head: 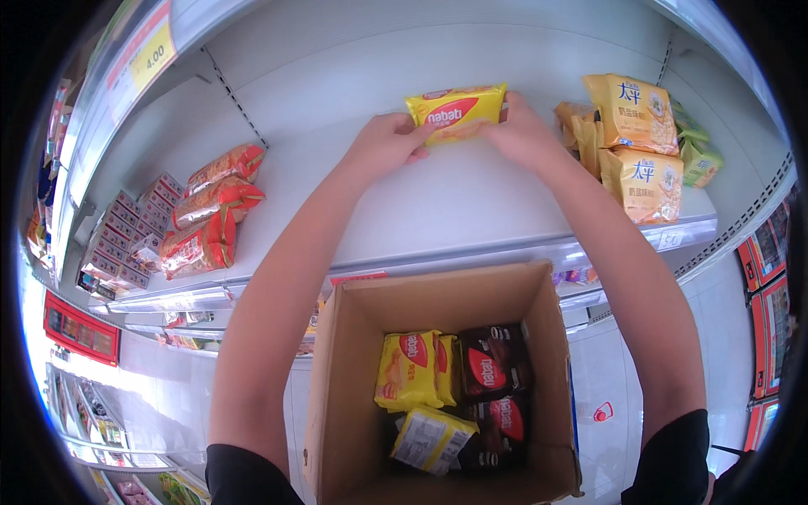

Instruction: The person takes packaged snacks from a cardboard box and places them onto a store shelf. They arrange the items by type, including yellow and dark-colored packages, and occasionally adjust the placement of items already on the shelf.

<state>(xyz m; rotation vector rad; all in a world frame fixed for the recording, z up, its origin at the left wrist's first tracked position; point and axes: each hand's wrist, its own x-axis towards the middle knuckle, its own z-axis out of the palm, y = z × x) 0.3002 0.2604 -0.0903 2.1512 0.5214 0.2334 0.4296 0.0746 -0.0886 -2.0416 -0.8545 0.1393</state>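
Observation:
Between both hands is a yellow Nabati wafer packet [464, 113], held level over the white shelf board [416, 208]. My left hand [391, 137] grips its left end, thumb on the front. At the right end, my right hand [521, 129] has thumb and fingers around the edge. Below my forearms stands an open cardboard box [442, 297]. Inside it are yellow Nabati packets [410, 369] on the left, black Nabati packets [489, 363] on the right, and a yellow packet [434, 440] lying back side up.
Red-and-gold snack bags [202, 243] and stacked small boxes [120, 237] sit on the shelf's left. Orange-yellow cracker packets [641, 183] are piled at its right, with green packets [697, 154] behind. The shelf's front rail [454, 254] runs just beyond the box. Red-framed cabinets [770, 328] stand far right.

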